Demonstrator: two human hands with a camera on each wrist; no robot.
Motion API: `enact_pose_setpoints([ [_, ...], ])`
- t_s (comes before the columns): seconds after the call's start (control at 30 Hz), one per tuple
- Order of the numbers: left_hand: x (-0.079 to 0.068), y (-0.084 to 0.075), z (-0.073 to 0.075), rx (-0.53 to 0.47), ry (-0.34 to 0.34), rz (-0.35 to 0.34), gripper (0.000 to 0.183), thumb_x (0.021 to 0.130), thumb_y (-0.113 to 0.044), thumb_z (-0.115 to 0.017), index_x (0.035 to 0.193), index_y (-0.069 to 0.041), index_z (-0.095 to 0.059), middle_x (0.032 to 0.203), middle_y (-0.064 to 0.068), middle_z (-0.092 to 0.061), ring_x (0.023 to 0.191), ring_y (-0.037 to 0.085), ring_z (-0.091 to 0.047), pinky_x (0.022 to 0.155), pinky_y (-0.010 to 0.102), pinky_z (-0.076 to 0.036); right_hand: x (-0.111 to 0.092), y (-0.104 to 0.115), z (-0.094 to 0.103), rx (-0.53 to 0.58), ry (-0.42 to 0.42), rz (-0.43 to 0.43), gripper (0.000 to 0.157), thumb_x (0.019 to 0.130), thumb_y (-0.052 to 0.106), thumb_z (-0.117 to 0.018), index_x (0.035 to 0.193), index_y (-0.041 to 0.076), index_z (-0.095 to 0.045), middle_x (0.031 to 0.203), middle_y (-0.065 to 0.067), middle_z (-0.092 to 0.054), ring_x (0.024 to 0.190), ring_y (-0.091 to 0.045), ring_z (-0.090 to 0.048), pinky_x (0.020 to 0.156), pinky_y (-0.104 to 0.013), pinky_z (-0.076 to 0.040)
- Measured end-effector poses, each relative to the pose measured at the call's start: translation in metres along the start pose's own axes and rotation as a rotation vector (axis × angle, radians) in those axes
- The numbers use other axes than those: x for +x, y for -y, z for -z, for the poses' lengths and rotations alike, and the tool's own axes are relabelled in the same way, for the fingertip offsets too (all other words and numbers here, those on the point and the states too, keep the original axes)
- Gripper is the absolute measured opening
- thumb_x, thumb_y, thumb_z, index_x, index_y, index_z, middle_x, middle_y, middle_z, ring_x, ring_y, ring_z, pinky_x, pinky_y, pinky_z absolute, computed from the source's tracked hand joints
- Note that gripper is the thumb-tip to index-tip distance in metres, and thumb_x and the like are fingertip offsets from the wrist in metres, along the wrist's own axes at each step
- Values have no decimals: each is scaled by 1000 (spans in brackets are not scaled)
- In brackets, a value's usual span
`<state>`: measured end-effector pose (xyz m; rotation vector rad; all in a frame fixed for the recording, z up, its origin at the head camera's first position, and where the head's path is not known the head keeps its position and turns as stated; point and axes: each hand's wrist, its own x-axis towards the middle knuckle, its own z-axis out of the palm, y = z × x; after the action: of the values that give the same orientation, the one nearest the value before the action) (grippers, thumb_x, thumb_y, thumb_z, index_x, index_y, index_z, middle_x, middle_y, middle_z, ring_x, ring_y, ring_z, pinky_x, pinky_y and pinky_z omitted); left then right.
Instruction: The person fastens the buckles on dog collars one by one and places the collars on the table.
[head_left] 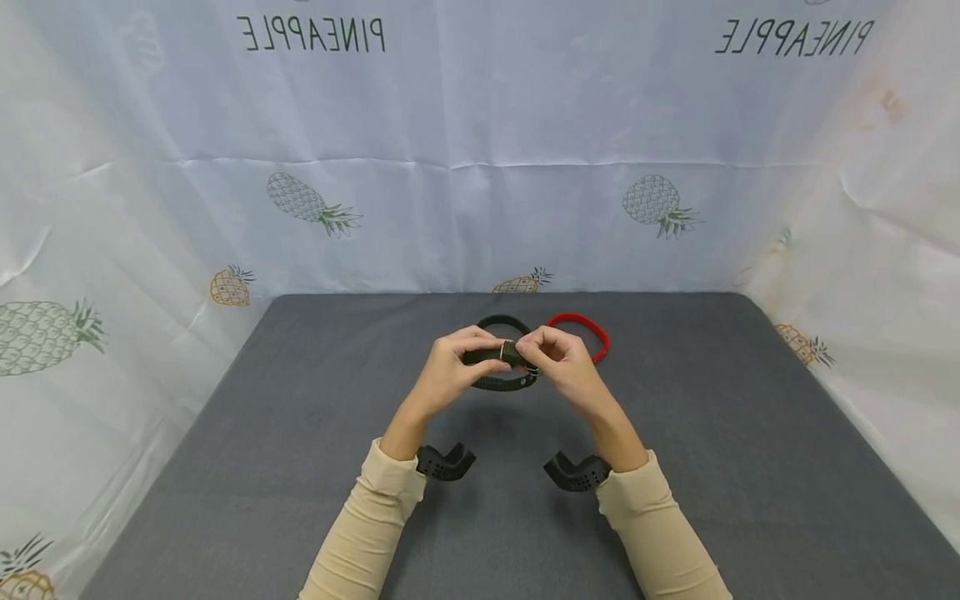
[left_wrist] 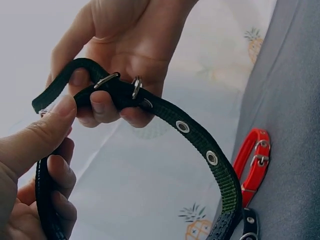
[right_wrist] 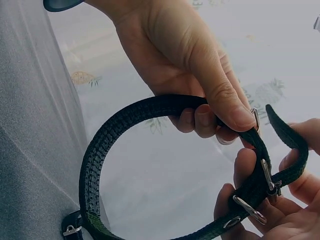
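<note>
A dark green dog collar (head_left: 513, 353) with metal eyelets is held up between both hands, bent into a loop. My left hand (head_left: 444, 368) pinches the strap beside a metal keeper, its thumb (left_wrist: 45, 132) on top and the other fingers curled beneath. My right hand (head_left: 572, 365) grips the buckle end; the buckle (right_wrist: 267, 175) and a metal ring (right_wrist: 250, 209) lie between its fingers. In the left wrist view, the strap's tip passes through the buckle and bends back in a curve. Fingers partly cover the keeper.
Behind the hands on the grey table (head_left: 315, 417), a red collar (head_left: 600, 329) lies beside a black collar (head_left: 504, 319). The black one is mostly hidden by the hands and held collar. A white curtain (head_left: 450, 217) with pineapple prints surrounds the table's back and sides.
</note>
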<state>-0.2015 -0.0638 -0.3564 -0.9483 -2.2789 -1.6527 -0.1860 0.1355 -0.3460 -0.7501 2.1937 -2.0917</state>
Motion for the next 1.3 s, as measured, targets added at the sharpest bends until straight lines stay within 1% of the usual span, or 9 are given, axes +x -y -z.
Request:
enact_pose_setpoints([
  [0.17,0,0,1,-6,20,8,31,79,-6,-76,109,1,-72,100,16,-69,90,16,-64,74,21,-55,-1,-1,1,2,-2,33,22,97,10,-57,83,-6,-54,89,12,-64,77,-9,-62,77,-26,-55],
  [0.3,0,0,1,-6,31,10,30,79,-6,-76,109,0,-73,99,15,-68,89,11,-63,73,21,-55,-1,-1,1,4,-6,42,23,96,9,-57,82,-9,-53,89,13,-64,78,-6,-61,77,-23,-54],
  [0.4,0,0,2,-1,33,6,30,79,-6,-76,108,-1,-73,98,14,-68,88,9,-62,72,20,-55,-2,-2,1,-6,-8,39,21,96,7,-57,81,-8,-53,91,14,-64,81,-4,-61,78,-23,-54],
  [0.57,1,0,1,21,35,-5,30,79,-7,-76,109,-1,-73,98,14,-69,87,12,-61,70,19,-52,-2,-2,2,-19,-7,30,19,95,6,-58,80,-5,-54,92,14,-63,83,-5,-62,77,-23,-53],
  [0.73,1,-1,0,29,37,-23,30,79,-7,-76,109,0,-73,98,15,-69,89,18,-63,71,19,-50,0,-2,2,-22,-3,19,19,95,7,-58,80,-5,-54,91,13,-62,83,-8,-62,76,-24,-53],
  [1.0,2,-1,0,45,54,-25,31,79,-7,-76,109,-1,-73,98,14,-70,90,20,-63,75,20,-51,2,-2,1,-49,-3,-6,16,93,5,-60,79,-1,-55,85,12,-61,73,-12,-60,70,-28,-52],
  [1.1,1,-1,1,39,71,-4,31,79,-8,-77,109,-2,-73,99,13,-70,90,16,-63,76,21,-52,3,-3,1,-48,4,-40,13,94,8,-61,84,2,-54,83,11,-61,69,-11,-58,68,-27,-51],
  [1.2,0,-1,2,14,83,32,31,80,-9,-76,110,-4,-72,102,13,-69,89,10,-62,76,20,-53,3,-3,4,-37,33,-84,12,97,15,-58,94,4,-54,84,11,-60,69,-7,-59,70,-26,-51],
  [1.3,0,-1,3,-24,86,56,31,82,-9,-75,112,-4,-71,104,14,-69,88,6,-61,75,21,-54,3,-4,10,-36,91,-118,20,101,23,-50,104,4,-56,85,9,-61,73,-7,-60,75,-27,-50],
])
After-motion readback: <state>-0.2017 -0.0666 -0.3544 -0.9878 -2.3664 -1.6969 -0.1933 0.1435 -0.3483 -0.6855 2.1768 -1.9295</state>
